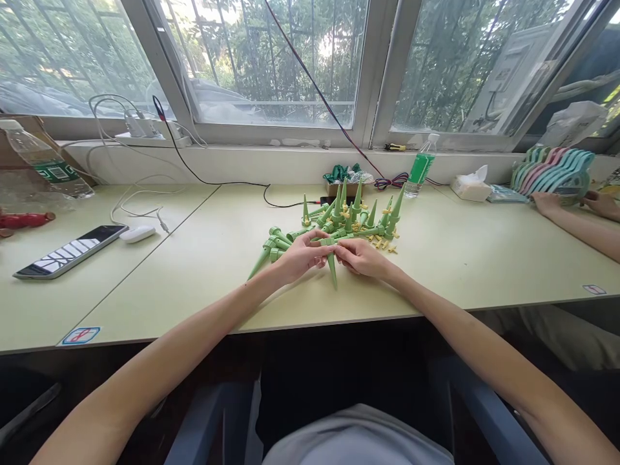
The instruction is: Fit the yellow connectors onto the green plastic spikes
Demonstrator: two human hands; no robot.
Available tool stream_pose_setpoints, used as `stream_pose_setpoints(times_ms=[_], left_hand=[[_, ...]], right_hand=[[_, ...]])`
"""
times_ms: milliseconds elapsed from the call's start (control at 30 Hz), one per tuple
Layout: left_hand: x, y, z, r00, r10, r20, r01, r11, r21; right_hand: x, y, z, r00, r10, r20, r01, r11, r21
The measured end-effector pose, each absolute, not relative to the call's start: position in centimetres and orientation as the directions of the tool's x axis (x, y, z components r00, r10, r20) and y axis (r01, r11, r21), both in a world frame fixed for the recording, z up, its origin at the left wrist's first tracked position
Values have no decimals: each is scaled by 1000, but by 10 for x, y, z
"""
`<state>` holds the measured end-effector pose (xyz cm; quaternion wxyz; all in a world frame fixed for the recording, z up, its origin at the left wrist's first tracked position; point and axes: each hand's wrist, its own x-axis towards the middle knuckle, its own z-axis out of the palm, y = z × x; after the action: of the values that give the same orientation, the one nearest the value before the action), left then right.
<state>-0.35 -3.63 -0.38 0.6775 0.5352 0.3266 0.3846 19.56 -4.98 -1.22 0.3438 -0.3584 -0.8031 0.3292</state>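
Observation:
My left hand (304,257) is closed around the top of a green plastic spike (332,270), whose point is directed down toward the table's front edge. From the other side, my right hand (357,256) pinches at the spike's top; whether it also holds a small part is hidden by the fingers. Just beyond both hands lies a pile of green spikes (339,216), some upright and some on their sides. Small yellow pieces (382,244) are scattered at the pile's right side, and some yellow shows on the spikes. More green spikes (261,258) lie beside my left hand.
Behind the pile are a small box (334,188) and a water bottle (420,166). A phone (70,252) and white mouse (137,234) lie left, among cables. At the right, another person's hands (547,203) touch coloured hangers (552,169), near a tissue pack (471,186).

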Motion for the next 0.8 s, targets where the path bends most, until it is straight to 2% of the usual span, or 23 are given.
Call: stream_pose_setpoints(times_ms=[267, 800], left_hand=[[-3, -36, -6, 484, 875, 10, -173, 84, 981], [-5, -36, -6, 495, 868, -47, -160, 144, 977]], right_hand=[[196, -51, -12, -515, 801, 305, 328, 513, -793], [196, -51, -12, -513, 794, 326, 338, 536, -773]])
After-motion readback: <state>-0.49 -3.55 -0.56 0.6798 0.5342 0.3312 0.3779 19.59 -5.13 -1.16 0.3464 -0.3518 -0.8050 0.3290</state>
